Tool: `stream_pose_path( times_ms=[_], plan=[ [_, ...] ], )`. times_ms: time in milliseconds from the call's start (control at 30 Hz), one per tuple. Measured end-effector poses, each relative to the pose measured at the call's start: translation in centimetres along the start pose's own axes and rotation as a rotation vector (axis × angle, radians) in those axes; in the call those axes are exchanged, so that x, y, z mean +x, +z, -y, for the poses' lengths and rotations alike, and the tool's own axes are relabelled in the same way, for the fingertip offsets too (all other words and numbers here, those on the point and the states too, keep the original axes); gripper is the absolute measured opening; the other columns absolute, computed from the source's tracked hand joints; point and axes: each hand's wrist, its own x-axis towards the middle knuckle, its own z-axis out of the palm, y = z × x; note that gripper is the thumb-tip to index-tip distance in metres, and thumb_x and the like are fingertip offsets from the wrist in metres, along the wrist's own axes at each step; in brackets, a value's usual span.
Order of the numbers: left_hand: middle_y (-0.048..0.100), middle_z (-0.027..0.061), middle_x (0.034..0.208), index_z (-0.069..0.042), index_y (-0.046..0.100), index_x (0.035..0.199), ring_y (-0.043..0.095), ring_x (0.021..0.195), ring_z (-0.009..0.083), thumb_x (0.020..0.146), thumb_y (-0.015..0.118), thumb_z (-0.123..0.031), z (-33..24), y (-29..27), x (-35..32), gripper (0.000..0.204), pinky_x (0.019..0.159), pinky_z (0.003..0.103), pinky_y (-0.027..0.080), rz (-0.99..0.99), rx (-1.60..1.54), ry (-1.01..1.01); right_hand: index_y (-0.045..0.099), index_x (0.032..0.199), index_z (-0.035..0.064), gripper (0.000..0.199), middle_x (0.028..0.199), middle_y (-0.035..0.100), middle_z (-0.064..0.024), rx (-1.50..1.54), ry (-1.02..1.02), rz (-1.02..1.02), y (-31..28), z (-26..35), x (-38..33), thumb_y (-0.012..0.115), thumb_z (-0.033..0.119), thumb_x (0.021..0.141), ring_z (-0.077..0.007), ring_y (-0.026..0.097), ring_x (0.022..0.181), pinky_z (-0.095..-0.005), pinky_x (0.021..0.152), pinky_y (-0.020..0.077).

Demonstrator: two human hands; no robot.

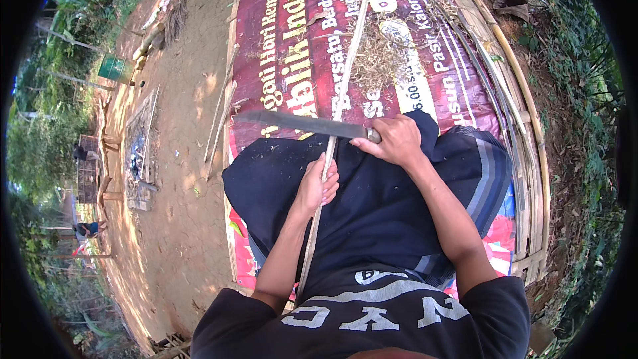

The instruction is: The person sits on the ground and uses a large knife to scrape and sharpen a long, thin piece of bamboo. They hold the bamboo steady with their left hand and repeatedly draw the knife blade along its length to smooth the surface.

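Observation:
My left hand (317,185) is closed around a long, pale bamboo strip (350,60), which runs from beside my body up past the far part of the banner. In my right hand (397,141) is the handle of a machete (292,121). Its wide, dark blade points left and lies across the strip, just beyond my left hand. Blade and strip overlap here; how deep the edge bites cannot be seen. Dark cloth (372,193) covers my crossed legs under both hands.
A dark red printed banner (259,80) covers the bamboo platform (531,179) I sit on. Curly shavings (382,60) are heaped ahead. Long split strips (488,60) lie along the right edge. Left of the platform is bare ground (179,226), with thin sticks (222,113) and a green drum (115,68) farther off.

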Motion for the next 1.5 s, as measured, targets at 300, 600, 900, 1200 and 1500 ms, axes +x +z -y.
stream_pose_path(
  times_ms=[300, 600, 900, 1200, 1500],
  plan=[
    [0.028, -0.0059, 0.049, -0.014, 0.040, 0.076, 0.024, 0.033, 0.0060, 0.109, 0.031, -0.048, -0.2, 0.1, -1.0, 0.049, 0.030, 0.023, 0.022, -0.025, 0.061, -0.051, 0.066, 0.065, 0.0061, 0.061, 0.051, 0.058, -0.0101, -0.100, 0.129, 0.001, -1.2, -3.6, 0.8, 0.070, 0.065, 0.081, -0.0317, 0.061, 0.048, -0.0435, 0.053, 0.0508],
    [0.028, -0.0061, 0.049, -0.014, 0.040, 0.076, 0.024, 0.034, 0.0058, 0.109, 0.031, -0.050, 0.6, 0.4, -1.4, 0.049, 0.031, 0.023, 0.022, -0.041, 0.134, -0.076, 0.058, 0.060, 0.0085, 0.063, 0.050, 0.055, -0.0073, 0.013, 0.039, -0.021, -0.1, -4.2, -0.3, 0.074, 0.067, 0.075, -0.0275, 0.057, 0.047, -0.0397, 0.054, 0.0461],
    [0.026, -0.0066, 0.049, -0.014, 0.038, 0.075, 0.023, 0.034, 0.0054, 0.109, 0.030, -0.048, 0.9, 0.5, -1.2, 0.050, 0.031, 0.023, 0.021, -0.033, 0.077, -0.079, 0.054, 0.058, 0.0117, 0.066, 0.051, 0.052, -0.0043, -0.057, -0.279, -0.018, -0.8, 0.8, -0.1, 0.073, 0.074, 0.071, -0.0242, 0.053, 0.046, -0.0363, 0.051, 0.0413],
    [0.029, -0.0062, 0.050, -0.014, 0.039, 0.075, 0.024, 0.034, 0.0058, 0.109, 0.032, -0.049, 0.4, -0.7, -2.1, 0.049, 0.031, 0.023, 0.022, -0.044, 0.040, -0.092, 0.066, 0.063, 0.0069, 0.065, 0.051, 0.060, -0.0110, -0.233, 0.180, 0.001, -1.8, -2.7, 1.3, 0.066, 0.069, 0.083, -0.0294, 0.063, 0.049, -0.0411, 0.049, 0.0499],
    [0.027, -0.0067, 0.050, -0.014, 0.039, 0.075, 0.024, 0.035, 0.0049, 0.109, 0.032, -0.050, 0.1, -0.4, -3.5, 0.050, 0.031, 0.023, 0.022, -0.027, 0.115, -0.088, 0.061, 0.062, 0.0047, 0.067, 0.053, 0.058, -0.0110, -0.030, 0.442, -0.009, -1.5, -5.6, 0.8, 0.067, 0.069, 0.083, -0.0308, 0.062, 0.051, -0.0448, 0.053, 0.0470]
  ],
)
